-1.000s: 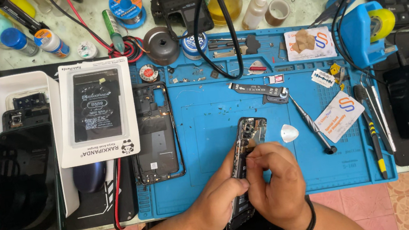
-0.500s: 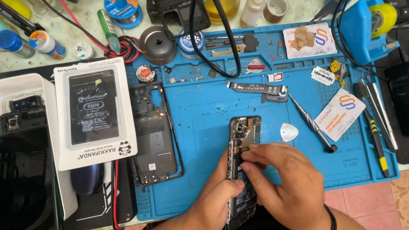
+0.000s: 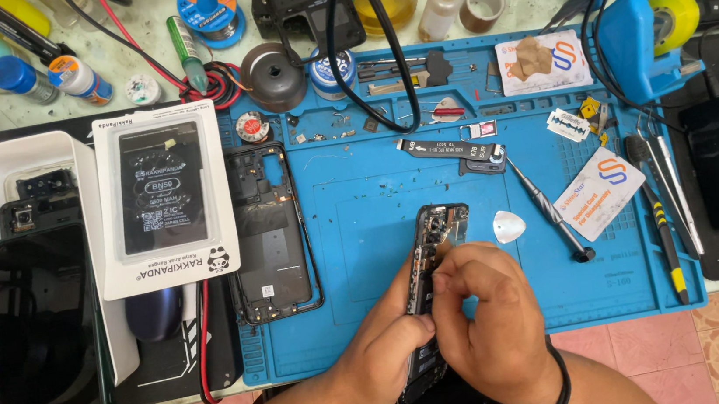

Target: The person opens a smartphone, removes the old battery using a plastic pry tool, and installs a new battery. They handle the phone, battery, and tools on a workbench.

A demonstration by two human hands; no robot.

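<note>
Head view: two bare hands work on an opened phone at the near edge of a bench.

Left hand (image 3: 382, 349) grips the opened phone (image 3: 434, 243) along its left side, holding it tilted above the blue mat (image 3: 353, 229). Right hand (image 3: 485, 322) has its fingertips pinched together on the phone's exposed middle. Just right of the phone lies a pale pick (image 3: 509, 227), then a screwdriver (image 3: 549, 210). An empty phone frame (image 3: 270, 232) lies at the mat's left edge.
</note>
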